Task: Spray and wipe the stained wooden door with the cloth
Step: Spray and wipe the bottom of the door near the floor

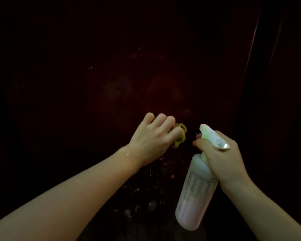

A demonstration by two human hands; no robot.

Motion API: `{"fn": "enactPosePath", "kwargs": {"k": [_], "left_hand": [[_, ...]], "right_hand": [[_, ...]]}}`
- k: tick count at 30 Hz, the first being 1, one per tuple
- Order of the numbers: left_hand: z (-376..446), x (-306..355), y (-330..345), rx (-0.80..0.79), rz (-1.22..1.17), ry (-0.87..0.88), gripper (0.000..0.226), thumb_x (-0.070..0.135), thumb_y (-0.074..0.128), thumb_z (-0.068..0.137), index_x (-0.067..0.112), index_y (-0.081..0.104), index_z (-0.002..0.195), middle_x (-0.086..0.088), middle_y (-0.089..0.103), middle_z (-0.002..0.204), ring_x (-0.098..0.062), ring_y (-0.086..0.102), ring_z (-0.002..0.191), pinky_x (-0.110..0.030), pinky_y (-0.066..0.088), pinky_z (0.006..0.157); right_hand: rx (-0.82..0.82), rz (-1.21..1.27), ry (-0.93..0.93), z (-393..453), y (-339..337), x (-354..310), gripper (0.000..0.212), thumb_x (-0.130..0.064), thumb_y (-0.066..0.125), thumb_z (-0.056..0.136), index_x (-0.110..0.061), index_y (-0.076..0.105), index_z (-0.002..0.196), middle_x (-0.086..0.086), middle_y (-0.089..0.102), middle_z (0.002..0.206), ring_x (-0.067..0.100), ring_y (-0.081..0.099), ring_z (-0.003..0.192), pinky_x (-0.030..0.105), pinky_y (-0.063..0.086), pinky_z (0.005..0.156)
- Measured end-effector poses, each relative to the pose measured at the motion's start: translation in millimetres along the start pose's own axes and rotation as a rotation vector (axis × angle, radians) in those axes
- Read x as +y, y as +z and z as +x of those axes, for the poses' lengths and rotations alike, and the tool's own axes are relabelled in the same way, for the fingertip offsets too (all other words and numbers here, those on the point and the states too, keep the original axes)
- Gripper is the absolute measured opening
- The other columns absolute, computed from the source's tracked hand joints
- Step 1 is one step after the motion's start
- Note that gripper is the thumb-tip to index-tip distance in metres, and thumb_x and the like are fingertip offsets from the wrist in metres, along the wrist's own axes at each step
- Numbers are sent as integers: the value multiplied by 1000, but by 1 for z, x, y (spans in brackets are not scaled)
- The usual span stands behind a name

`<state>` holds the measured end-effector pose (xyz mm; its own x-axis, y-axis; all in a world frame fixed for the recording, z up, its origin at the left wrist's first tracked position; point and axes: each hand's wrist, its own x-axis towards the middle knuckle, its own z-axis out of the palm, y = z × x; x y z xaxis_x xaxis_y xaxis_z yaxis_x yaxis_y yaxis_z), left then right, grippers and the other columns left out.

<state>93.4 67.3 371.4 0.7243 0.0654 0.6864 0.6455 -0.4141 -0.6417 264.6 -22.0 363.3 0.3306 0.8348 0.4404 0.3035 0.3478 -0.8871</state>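
Against the dark door (111,75), the left hand (151,138) bunches the cloth (180,134), fingers clamped on it. The right hand (221,153) grips the spray bottle (196,190) (finger on trigger); specks low on the door suggest wiping remains unfinished.

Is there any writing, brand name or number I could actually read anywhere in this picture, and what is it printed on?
Nothing can be read for certain.
Spray bottle, held by the right hand: a printed grid of boxes with small marks, perhaps measuring marks, too blurred to read.
Spray head: faint pinkish print, too blurred to read.
Wooden door: only stains and specks, no text.
Yellow cloth in the left hand: no text visible.
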Motion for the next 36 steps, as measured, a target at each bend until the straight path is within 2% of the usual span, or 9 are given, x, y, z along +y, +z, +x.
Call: {"fn": "enactPosePath", "kwargs": {"k": [6, 10, 13, 16, 21, 26, 29, 33, 36], "left_hand": [[60, -24, -11, 188, -30, -372, 32, 34, 55, 91, 16, 40, 113, -8, 57, 97, -23, 52, 78, -38, 36, 68], [55, 7, 2, 101, -45, -163, 26, 22, 64, 84, 19, 54, 108, -10, 58, 102, -28, 53, 84, -41, 35, 71], [26, 28, 9, -22, -101, -39, 21, 17, 58, 83, 21, 59, 103, -7, 58, 101, -25, 52, 83, -38, 34, 70], [17, 27, 6, -14, -113, -46, 17, 18, 60, 86, 18, 55, 102, -6, 58, 97, -24, 52, 80, -37, 34, 68], [44, 1, -10, 142, -75, -330, 18, 27, 64, 89, 13, 59, 99, -9, 58, 94, -24, 51, 78, -37, 35, 68], [26, 37, 5, -26, -111, -76, 18, 19, 53, 86, 17, 62, 101, -9, 60, 98, -26, 54, 82, -40, 36, 69], [7, 46, 9, -80, -132, -35, 18, 14, 53, 83, 17, 59, 99, -8, 60, 98, -24, 54, 80, -37, 38, 67], [9, 31, -1, 3, -130, -134, 23, 29, 70, 80, 14, 61, 96, -7, 58, 95, -24, 53, 79, -37, 35, 67], [21, 3, -17, 171, -97, -398, 34, 39, 70, 78, 12, 56, 93, -10, 57, 92, -26, 52, 79, -37, 34, 68]], "right_hand": [[41, 4, 39, -3, -11, 10, 6, -7, 68, 84, -4, 64, 80, 23, 60, 76, 20, 54, 65, 34, 43, 61], [50, -1, 40, -2, -16, 14, 7, -6, 68, 83, -8, 64, 77, 10, 58, 68, 17, 52, 64, 34, 41, 61], [39, -37, 55, -3, -19, 17, 7, -8, 69, 83, -14, 68, 80, 13, 66, 76, 17, 58, 68, 32, 44, 63], [6, -65, 94, -7, -20, 22, 9, -9, 70, 82, -16, 69, 78, 9, 65, 71, 13, 57, 66, 30, 43, 62], [-5, -44, 151, -9, -20, 27, 8, -9, 69, 82, -14, 68, 76, 3, 62, 67, 13, 56, 64, 30, 43, 62], [39, -68, 142, -11, -20, 30, 10, -9, 69, 83, -18, 68, 78, 10, 68, 75, 15, 59, 68, 28, 44, 61], [15, -86, 141, -12, -17, 30, 9, -10, 69, 83, -18, 68, 79, 13, 68, 77, 16, 58, 66, 27, 44, 59], [3, -81, 152, -13, -15, 31, 8, -10, 69, 83, -17, 68, 79, 14, 68, 79, 16, 59, 67, 27, 44, 60], [-6, -75, 162, -14, -11, 30, 8, -11, 69, 84, -18, 68, 80, 10, 70, 79, 15, 62, 71, 25, 45, 61]]}}
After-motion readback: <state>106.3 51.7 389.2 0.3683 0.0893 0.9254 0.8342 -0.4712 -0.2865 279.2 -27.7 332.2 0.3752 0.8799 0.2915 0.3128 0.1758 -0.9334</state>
